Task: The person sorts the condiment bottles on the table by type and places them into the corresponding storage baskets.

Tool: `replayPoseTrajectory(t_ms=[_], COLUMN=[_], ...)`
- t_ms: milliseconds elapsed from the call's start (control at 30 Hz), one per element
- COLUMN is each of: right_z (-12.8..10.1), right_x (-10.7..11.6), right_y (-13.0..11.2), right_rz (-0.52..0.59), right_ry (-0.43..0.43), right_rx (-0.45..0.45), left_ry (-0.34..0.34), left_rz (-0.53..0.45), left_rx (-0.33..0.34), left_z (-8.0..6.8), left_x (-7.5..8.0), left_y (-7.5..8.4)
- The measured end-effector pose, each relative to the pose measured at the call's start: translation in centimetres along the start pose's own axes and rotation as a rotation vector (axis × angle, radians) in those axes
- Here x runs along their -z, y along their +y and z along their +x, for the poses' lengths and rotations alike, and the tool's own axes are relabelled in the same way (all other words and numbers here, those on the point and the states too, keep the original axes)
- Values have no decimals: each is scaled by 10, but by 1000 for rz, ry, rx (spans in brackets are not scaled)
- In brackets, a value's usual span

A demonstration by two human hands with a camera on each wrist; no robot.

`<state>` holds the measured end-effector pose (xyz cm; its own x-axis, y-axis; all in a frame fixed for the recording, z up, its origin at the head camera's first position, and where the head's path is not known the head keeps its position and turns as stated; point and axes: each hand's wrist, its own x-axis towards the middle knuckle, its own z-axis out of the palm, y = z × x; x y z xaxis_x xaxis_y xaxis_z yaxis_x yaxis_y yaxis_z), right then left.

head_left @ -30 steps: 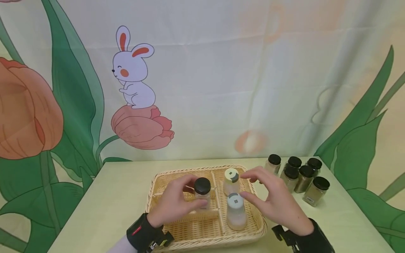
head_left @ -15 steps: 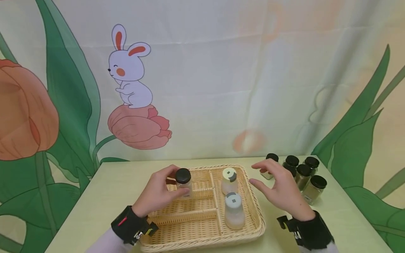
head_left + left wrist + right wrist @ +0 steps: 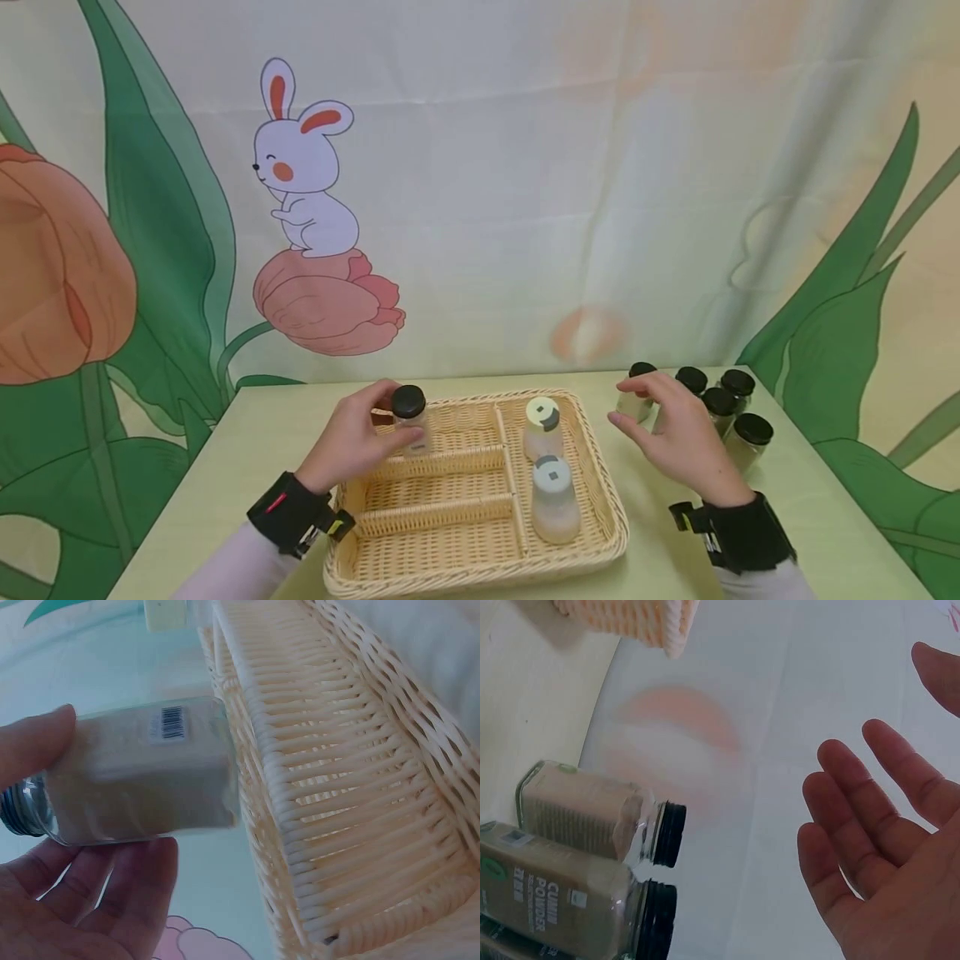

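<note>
Your left hand (image 3: pixel 351 440) grips a black-capped jar (image 3: pixel 409 419) over the basket (image 3: pixel 480 557); your right hand (image 3: pixel 678 437), fingers spread, hovers by the jars (image 3: pixel 731 417).

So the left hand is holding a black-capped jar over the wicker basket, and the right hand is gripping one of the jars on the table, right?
Not quite. The right hand grips nothing: in the right wrist view its fingers are spread, apart from the jars on the table. The left hand does hold the black-capped jar over the wicker basket.
</note>
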<state>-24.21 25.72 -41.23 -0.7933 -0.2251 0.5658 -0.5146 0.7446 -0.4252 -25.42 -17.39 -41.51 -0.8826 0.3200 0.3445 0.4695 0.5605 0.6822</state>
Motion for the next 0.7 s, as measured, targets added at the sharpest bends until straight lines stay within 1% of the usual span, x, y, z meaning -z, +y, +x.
replayPoseTrajectory(t_ms=[200,400,567,700], right_z=[-1,-3,-3,-3], right_x=[2,3,2,1], right_y=[9,14,18,19], right_rz=[3,-3,-7,-4], right_ry=[8,3,-6,-10], right_rx=[-23,-50,-60,-59], left_ry=[-22,-75,-95,-118], left_rz=[8,23,63,71], left_rx=[-4,17,23,25], left_z=[3,7,6,4], left_x=[8,17,22,25], left_y=[-9,-17,-27,-34])
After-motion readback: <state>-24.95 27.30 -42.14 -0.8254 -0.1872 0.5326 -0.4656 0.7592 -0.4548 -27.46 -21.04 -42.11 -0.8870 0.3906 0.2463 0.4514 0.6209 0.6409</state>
